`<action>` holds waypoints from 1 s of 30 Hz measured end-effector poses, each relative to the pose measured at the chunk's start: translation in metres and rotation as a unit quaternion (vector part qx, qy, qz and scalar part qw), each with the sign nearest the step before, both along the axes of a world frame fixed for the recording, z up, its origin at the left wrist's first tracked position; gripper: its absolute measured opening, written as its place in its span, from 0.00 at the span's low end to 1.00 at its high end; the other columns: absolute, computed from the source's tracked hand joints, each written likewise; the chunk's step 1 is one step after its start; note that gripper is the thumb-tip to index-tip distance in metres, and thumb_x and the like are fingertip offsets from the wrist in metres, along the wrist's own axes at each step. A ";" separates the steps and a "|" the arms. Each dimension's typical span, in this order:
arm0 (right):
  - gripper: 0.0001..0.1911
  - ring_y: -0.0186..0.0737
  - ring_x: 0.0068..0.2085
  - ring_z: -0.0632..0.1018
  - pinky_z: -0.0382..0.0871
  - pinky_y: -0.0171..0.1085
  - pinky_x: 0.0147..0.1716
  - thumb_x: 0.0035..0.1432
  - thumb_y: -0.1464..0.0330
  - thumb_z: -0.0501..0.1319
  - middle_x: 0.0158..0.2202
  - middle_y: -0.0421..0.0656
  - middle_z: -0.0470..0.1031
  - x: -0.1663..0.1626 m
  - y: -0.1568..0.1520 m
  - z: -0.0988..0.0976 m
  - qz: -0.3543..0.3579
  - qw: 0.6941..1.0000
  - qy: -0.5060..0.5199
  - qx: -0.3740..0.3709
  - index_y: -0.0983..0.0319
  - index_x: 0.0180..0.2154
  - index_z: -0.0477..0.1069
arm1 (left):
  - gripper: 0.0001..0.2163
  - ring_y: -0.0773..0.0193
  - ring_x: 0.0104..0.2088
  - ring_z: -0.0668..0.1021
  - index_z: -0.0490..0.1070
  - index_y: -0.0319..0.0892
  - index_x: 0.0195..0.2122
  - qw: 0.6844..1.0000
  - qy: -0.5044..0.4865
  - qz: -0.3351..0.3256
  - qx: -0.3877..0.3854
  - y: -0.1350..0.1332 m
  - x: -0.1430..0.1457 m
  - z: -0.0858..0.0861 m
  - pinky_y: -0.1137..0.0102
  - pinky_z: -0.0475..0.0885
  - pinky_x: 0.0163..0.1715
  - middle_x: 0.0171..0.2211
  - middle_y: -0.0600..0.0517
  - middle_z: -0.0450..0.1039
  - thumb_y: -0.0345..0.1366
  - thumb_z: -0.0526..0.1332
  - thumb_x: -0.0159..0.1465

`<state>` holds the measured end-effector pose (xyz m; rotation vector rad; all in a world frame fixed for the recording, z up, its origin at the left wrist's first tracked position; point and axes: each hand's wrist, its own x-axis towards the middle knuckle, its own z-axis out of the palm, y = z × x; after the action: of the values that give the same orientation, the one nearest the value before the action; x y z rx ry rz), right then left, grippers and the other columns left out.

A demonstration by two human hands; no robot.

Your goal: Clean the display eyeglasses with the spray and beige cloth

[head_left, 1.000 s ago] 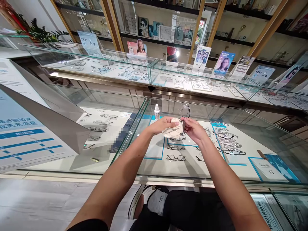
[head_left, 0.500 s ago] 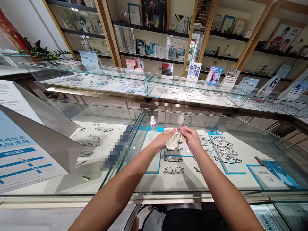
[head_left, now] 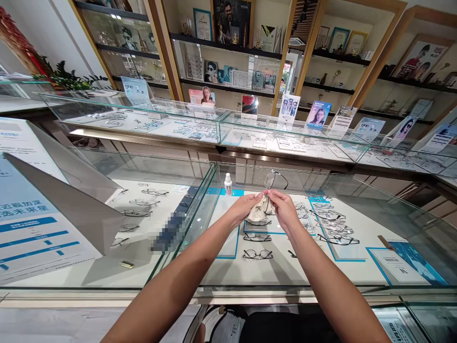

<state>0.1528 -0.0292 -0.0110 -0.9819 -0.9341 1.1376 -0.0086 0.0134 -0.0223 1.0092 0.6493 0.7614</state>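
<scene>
Above the glass counter, my left hand (head_left: 246,208) is closed on a crumpled cream cloth (head_left: 259,212). My right hand (head_left: 283,206) pinches a pair of thin dark-rimmed glasses (head_left: 276,181) close beside it. One lens and the rim stand up above my fingertips, and a dark temple runs down in front of the cloth. The fingers of both hands meet or nearly meet; the cloth partly hides the lower part of the glasses. A small white bottle (head_left: 228,184) stands upright just left of my hands.
Rows of glasses (head_left: 257,254) lie inside the display case under my arms. A folded white and blue sign (head_left: 35,224) stands at the left. Across the aisle runs a second glass display case (head_left: 160,126), with upright cards on top and shelves behind.
The glasses have turned slightly in my right hand, so the lens and rim now lean more to the right. My hands stay close together over the counter.
</scene>
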 end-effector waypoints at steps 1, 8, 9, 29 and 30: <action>0.21 0.38 0.35 0.73 0.69 0.39 0.39 0.48 0.50 0.79 0.34 0.41 0.78 0.000 0.000 0.000 0.000 1.000 0.001 0.000 0.58 0.36 0.89 | 0.32 0.64 0.32 0.81 0.84 0.34 0.42 1.000 0.000 -0.004 -0.001 0.001 0.000 -0.001 0.70 0.74 0.37 0.35 0.44 0.85 0.61 0.79 0.52; 0.23 0.40 0.37 0.79 0.72 0.39 0.39 0.45 0.49 0.81 0.37 0.44 0.83 -0.001 0.003 -0.002 -0.009 0.999 0.027 -0.019 0.59 0.36 0.89 | 0.27 0.60 0.33 0.83 0.84 0.32 0.41 0.997 -0.049 -0.047 -0.021 0.004 -0.002 -0.003 0.68 0.76 0.39 0.36 0.40 0.85 0.54 0.80 0.56; 0.23 0.41 0.37 0.79 0.72 0.39 0.39 0.44 0.49 0.81 0.38 0.45 0.84 0.000 0.003 -0.002 -0.010 0.999 0.034 -0.022 0.59 0.36 0.88 | 0.26 0.60 0.34 0.84 0.84 0.32 0.42 0.996 -0.056 -0.057 -0.026 0.004 -0.002 -0.002 0.68 0.77 0.39 0.37 0.39 0.86 0.53 0.81 0.56; 0.24 0.46 0.42 0.81 0.72 0.41 0.41 0.47 0.48 0.79 0.36 0.45 0.86 -0.003 0.000 -0.002 0.055 0.998 0.002 -0.029 0.58 0.39 0.89 | 0.28 0.64 0.31 0.82 0.81 0.34 0.41 0.996 -0.054 -0.068 -0.027 -0.003 0.000 0.000 0.72 0.74 0.35 0.33 0.45 0.83 0.52 0.84 0.50; 0.24 0.46 0.41 0.81 0.72 0.41 0.40 0.47 0.48 0.79 0.35 0.45 0.86 -0.003 0.000 -0.001 0.052 0.998 0.003 -0.027 0.58 0.39 0.89 | 0.28 0.64 0.31 0.82 0.81 0.34 0.43 0.995 -0.055 -0.078 -0.024 -0.003 -0.001 0.001 0.71 0.75 0.36 0.34 0.45 0.83 0.49 0.84 0.50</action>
<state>0.1499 -0.0291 -0.0123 -0.9817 -0.9634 1.2582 -0.0096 0.0103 -0.0209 0.9542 0.4856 0.6563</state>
